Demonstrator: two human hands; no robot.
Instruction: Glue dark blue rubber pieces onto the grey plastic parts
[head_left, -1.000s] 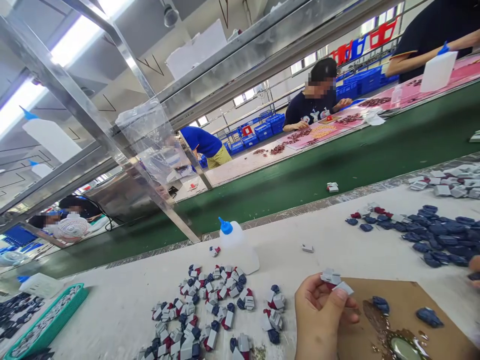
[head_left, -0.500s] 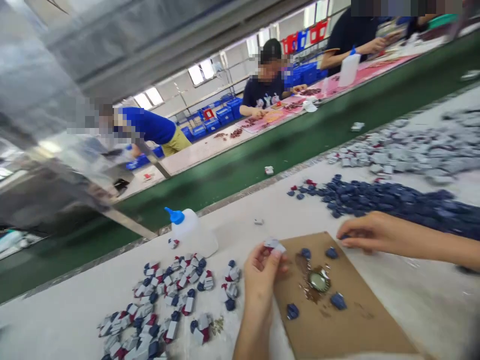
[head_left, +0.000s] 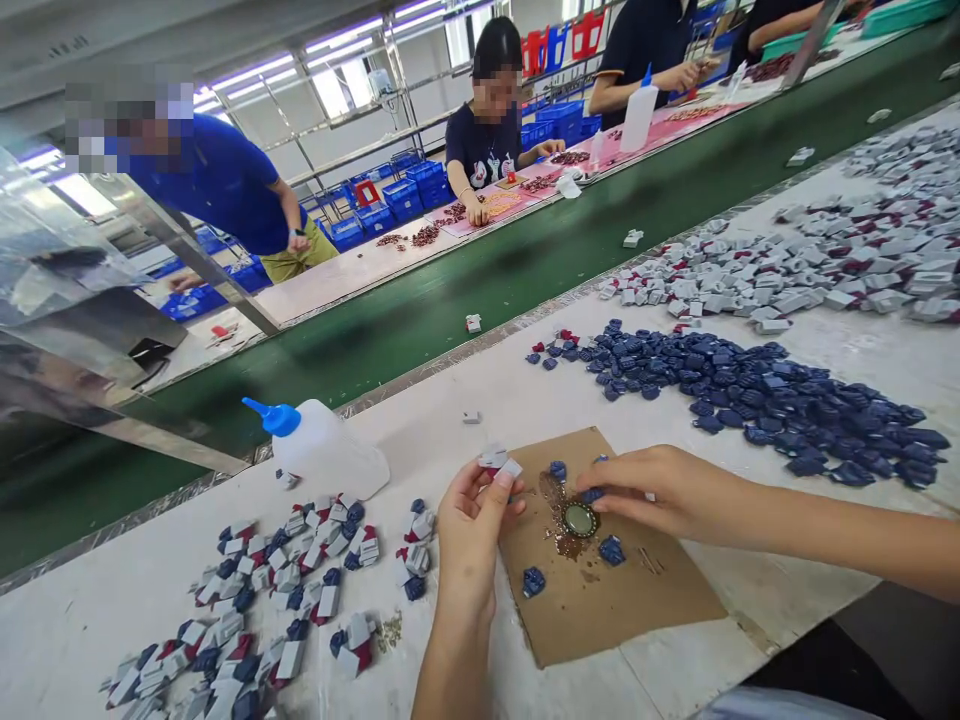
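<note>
My left hand (head_left: 469, 525) pinches a small light-grey and maroon plastic piece (head_left: 495, 462) at the left edge of a brown cardboard sheet (head_left: 615, 620). Over the sheet, my right hand (head_left: 652, 490) has thumb and fingers closed on a dark blue piece (head_left: 592, 495). Just below that piece is a round, ridged cap (head_left: 580, 519) with clear liquid in it. Wet brownish spills surround the cap. Loose dark blue pieces lie on the cardboard, one (head_left: 611, 550) below my right fingers and another (head_left: 533, 582) near the left edge.
Joined grey, maroon and blue pieces (head_left: 300, 570) lie to the left, near a white squeeze bottle (head_left: 337, 450) with a blue nozzle. Piles of dark blue pieces (head_left: 720, 380) and grey pieces (head_left: 817, 250) spread right. Beyond runs a green conveyor belt (head_left: 420, 335); several people are across it.
My right hand has moved left from the cardboard's right edge to the cap, carrying the dark blue piece. My left hand keeps its grey and maroon piece. The camera view has shifted.
</note>
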